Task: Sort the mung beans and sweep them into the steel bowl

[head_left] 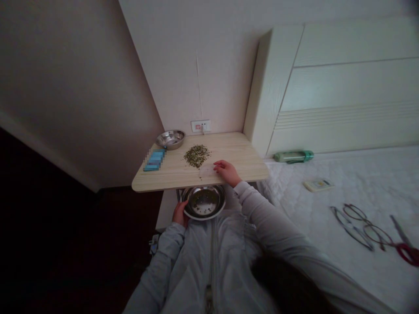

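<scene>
My left hand (181, 213) grips the left rim of a shiny metal bowl (205, 201), held at my lap just under the table's front edge. Some small dark bits lie inside that bowl. Over the tabletop, my right hand (227, 172) pinches a thin, see-through plastic piece (207, 170). Its left edge lies just in front of a loose pile of small green beans or seeds (197, 155). A few grains are scattered around the pile and by the plastic piece.
On the light wooden table (242, 152) stand a second metal bowl (171, 139) and a blue, blurred-out flat item (155, 160). To the right, the bed (288, 196) bears a green bottle (293, 156), a pale box (318, 185), glasses (378, 234) and red-handled scissors (407, 253).
</scene>
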The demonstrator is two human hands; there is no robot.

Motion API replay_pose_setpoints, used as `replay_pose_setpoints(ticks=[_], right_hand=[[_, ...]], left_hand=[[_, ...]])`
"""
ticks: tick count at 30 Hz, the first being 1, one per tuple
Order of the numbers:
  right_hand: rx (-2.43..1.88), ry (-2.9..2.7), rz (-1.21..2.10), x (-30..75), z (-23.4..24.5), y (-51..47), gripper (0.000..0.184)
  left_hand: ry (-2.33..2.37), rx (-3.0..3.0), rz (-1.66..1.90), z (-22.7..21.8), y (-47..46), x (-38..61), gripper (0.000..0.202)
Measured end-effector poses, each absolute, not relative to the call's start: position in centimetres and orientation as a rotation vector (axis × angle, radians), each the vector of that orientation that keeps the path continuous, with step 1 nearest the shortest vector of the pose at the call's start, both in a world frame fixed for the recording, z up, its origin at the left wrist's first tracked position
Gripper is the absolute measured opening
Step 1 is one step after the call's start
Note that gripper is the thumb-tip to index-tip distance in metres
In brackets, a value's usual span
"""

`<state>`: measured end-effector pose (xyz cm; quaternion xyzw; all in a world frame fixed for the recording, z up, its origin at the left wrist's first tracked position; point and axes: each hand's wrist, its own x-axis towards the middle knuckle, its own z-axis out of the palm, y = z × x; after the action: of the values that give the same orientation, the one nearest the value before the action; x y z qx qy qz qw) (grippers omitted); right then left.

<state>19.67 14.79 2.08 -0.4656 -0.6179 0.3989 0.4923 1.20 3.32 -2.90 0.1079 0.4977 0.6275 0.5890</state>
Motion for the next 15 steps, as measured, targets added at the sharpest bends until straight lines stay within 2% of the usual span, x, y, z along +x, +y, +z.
replay_pose_setpoints(ticks=[15], right_hand=[[-1.097,-1.481,1.021,19.65,2.58,14.4,0.017]], left_hand=[[1.171,0.25,1.444,-2.8,3.32,1.18,0.005]])
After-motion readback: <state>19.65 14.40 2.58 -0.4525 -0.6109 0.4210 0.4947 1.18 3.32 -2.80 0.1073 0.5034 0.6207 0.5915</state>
